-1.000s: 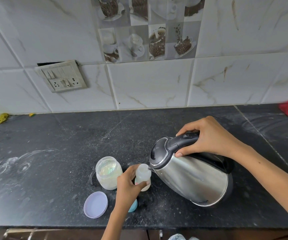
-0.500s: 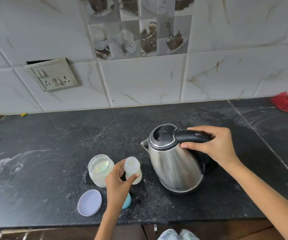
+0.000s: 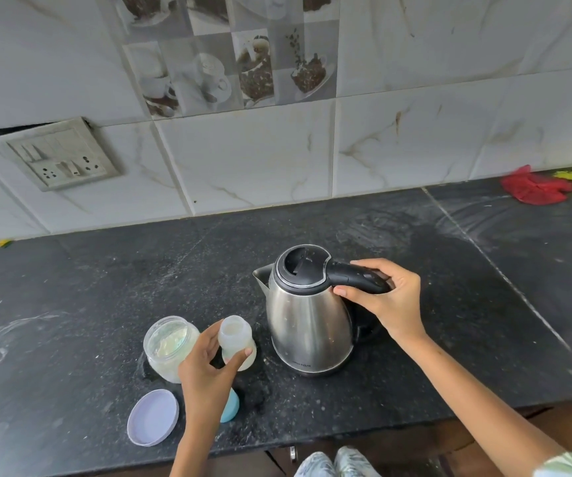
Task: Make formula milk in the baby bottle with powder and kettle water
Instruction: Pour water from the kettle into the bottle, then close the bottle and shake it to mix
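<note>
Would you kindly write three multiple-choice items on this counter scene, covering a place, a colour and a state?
1. Where does the jar stand relative to the bottle?
A. camera-left of it
B. camera-right of it
C. behind the kettle

2. What colour is the loose lid?
A. red
B. lilac
C. black

3. How is the kettle now?
A. tipped over the bottle
B. lying on its side
C. upright on the counter

Key: A, the jar is just camera-left of the bottle; B, the flat lid is pale lilac; C, the kettle stands upright, right hand on its handle, left hand holding the bottle.
</note>
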A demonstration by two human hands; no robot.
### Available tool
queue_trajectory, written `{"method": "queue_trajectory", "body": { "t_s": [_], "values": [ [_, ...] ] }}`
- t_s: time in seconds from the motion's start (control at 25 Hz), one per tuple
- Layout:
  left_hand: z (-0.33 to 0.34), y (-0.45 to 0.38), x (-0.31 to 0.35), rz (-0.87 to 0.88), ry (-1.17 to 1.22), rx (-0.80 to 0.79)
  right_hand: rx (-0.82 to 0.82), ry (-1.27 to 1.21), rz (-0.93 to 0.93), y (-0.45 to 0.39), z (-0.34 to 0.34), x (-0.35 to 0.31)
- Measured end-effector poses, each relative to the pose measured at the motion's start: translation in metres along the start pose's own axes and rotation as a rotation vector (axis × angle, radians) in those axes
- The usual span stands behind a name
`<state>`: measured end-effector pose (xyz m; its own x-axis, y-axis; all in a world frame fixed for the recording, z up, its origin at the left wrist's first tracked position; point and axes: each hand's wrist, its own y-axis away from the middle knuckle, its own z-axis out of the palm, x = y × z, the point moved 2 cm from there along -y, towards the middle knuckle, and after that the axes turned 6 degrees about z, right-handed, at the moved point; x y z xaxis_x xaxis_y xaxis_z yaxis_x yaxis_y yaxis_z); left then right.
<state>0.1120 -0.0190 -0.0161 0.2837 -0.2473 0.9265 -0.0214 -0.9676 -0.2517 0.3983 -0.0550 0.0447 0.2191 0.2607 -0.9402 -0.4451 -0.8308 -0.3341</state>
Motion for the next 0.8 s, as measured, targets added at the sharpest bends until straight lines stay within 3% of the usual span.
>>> {"method": "queue_trajectory", "body": {
  "t_s": [0.2, 0.4, 0.52, 0.8],
  "values": [
    [-0.005, -0.001, 0.005, 0.03, 0.016, -0.007, -0.016, 0.168, -0.042, 0.003, 0.001, 0.003],
    [-0.018, 0.004, 0.016, 0.071, 0.034, -0.048, 0.096, 0.544, -0.409, 0.017, 0.013, -0.031],
    [-0.038, 0.008, 0.021, 0.091, 0.026, -0.055, 0.079, 0.549, -0.577, 0.046, 0.053, -0.055],
    [-0.09, 0.006, 0.003, 0.145, 0.009, -0.077, -0.146, 0.531, -0.358, 0.133, 0.143, 0.022]
  ]
}}
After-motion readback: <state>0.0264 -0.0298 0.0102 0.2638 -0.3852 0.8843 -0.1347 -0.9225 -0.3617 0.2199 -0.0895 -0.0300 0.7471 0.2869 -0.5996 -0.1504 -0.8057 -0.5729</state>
